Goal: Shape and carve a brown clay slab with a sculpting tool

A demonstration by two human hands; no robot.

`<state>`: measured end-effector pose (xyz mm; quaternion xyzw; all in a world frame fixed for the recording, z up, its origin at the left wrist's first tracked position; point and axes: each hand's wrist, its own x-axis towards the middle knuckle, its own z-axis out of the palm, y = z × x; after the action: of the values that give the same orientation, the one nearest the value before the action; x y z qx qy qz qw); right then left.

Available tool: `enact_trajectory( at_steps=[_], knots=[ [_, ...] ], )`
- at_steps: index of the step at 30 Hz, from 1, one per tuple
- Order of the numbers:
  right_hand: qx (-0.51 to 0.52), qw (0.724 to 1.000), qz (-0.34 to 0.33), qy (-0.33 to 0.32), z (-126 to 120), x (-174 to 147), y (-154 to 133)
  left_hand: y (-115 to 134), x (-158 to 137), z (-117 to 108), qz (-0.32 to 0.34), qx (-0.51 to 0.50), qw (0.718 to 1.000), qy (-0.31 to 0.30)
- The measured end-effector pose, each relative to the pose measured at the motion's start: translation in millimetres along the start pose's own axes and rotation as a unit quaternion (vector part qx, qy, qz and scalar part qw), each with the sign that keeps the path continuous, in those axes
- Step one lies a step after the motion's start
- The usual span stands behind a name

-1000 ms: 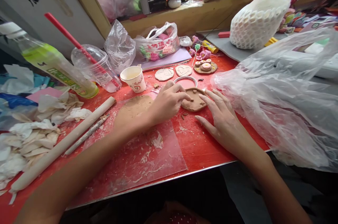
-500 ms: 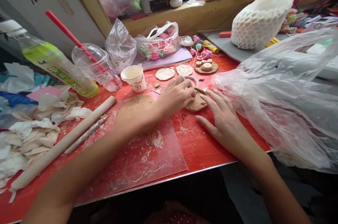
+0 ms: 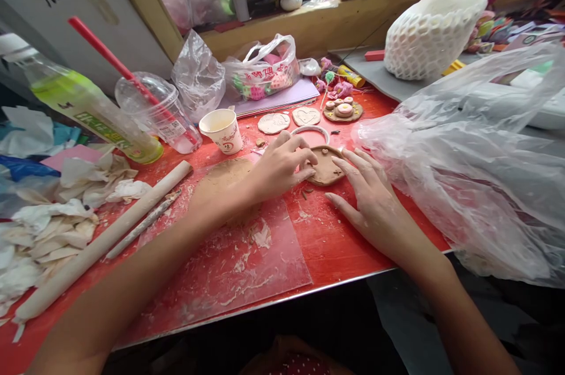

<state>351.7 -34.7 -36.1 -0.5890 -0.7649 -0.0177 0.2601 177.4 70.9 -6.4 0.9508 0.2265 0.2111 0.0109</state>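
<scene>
A round brown clay disc (image 3: 327, 170) with a raised rim lies on the red table. It bears a small heart-shaped piece near its far edge and little dark marks at the right. My left hand (image 3: 282, 164) has its fingers curled and its thumb and fingertips at the disc's left rim. My right hand (image 3: 368, 189) rests with fingers spread, fingertips by the disc's right edge. Behind the disc, a pale ring (image 3: 312, 130) is partly covered by my left hand. Under my left forearm, a flat clay sheet (image 3: 225, 178) is partly hidden.
Left stand a paper cup (image 3: 221, 132), a plastic cup (image 3: 152, 107) with a red straw and a bottle (image 3: 88, 107). A rolling pin (image 3: 106, 239) lies before crumpled tissues (image 3: 57, 228). A plastic bag (image 3: 477, 175) spreads at right. Decorated clay discs (image 3: 273, 123) sit behind.
My left hand has drawn back leftward from over the disc to its left rim, uncovering the small heart and more of the ring. My right hand stays nearly still.
</scene>
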Motion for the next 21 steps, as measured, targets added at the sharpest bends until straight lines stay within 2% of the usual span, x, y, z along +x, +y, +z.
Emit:
enact_trajectory(
  at_steps=[3, 12, 21],
  knots=[
    [0.002, 1.0, 0.001, -0.001, -0.3, 0.1, 0.4, 2.1, 0.6, 0.5, -0.011, 0.003, 1.0, 0.01],
    [0.014, 1.0, 0.001, 0.002, -1.9, 0.3, -1.2, -0.5, -1.1, 1.3, 0.016, 0.004, 1.0, 0.01],
    [0.001, 1.0, 0.003, -0.005, -0.5, 0.1, -0.3, 1.6, -1.4, 2.1, -0.014, -0.028, 0.999, 0.021]
  ],
)
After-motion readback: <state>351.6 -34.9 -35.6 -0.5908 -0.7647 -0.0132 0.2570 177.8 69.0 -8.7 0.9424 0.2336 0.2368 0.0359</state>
